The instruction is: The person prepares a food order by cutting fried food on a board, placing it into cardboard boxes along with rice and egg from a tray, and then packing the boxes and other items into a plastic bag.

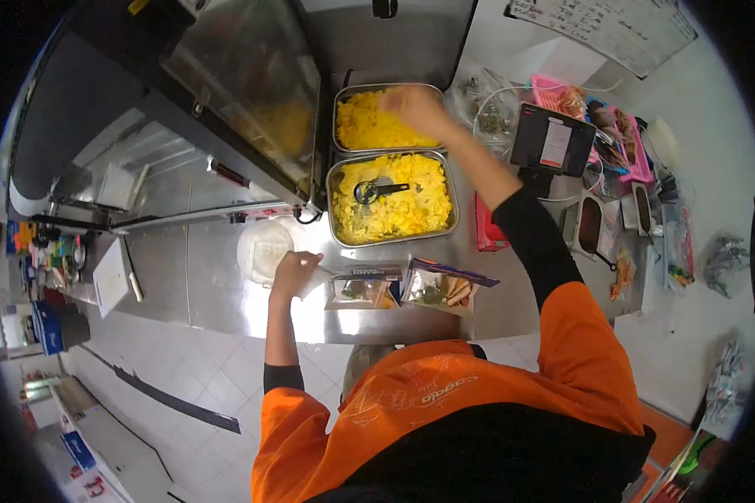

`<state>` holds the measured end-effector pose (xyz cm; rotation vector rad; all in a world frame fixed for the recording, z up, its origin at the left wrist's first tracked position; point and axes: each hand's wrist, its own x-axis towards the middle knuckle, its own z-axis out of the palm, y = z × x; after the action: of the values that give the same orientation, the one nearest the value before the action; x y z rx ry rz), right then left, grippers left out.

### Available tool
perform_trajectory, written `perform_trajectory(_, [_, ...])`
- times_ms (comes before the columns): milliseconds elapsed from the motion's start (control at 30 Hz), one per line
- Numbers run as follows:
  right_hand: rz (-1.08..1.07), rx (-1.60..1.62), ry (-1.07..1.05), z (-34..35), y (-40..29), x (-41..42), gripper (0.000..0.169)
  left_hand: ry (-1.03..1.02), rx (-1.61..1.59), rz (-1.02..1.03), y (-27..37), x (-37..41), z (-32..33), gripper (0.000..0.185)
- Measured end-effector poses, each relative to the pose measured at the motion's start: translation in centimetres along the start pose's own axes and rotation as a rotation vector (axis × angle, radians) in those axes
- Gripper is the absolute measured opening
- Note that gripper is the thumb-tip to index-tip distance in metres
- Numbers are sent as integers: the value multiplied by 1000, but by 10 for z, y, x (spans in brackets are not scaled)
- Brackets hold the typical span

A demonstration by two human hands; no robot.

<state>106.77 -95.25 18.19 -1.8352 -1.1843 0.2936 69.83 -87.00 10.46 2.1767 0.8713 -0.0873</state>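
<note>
My right hand (pixel 412 112) is blurred over the back metal tray (pixel 390 151) of crumbly yellow food (pixel 362 116); whether its fingers hold anything is unclear. In front of it, another metal tray (pixel 393 239) holds lumpy yellow food, like scrambled egg (pixel 415 214), with a round black-handled serving spoon (pixel 377 190) lying on top. My left hand (pixel 294 273) is low over the steel counter beside a translucent plastic tub (pixel 267 248). Something clear and pale (pixel 316 281) shows at its fingers, but the grip is hidden. Close by are a food box (pixel 360 294) and a second box (pixel 443 290) with greens and sliced meat.
A glass-sided cabinet (pixel 245 82) rises at left of the trays. Rightward stand a red box (pixel 491 226), a tablet (pixel 552 139), pink baskets (pixel 635 151) and metal sauce containers (pixel 588 223). A white board (pixel 110 276) with a knife (pixel 135 286) lies far left.
</note>
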Motion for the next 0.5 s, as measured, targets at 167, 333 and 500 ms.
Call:
perform_trajectory(167, [-38, -755, -497, 108, 47, -86, 15, -198, -108, -151, -20, 43, 21, 37])
perform_trajectory(333, [-91, -943, -497, 138, 58, -91, 15, -178, -283, -68, -32, 62, 37, 34])
perform_trajectory(500, [-90, -703, -479, 125, 51, -109, 28, -145, -451, -80, -33, 68, 45, 32])
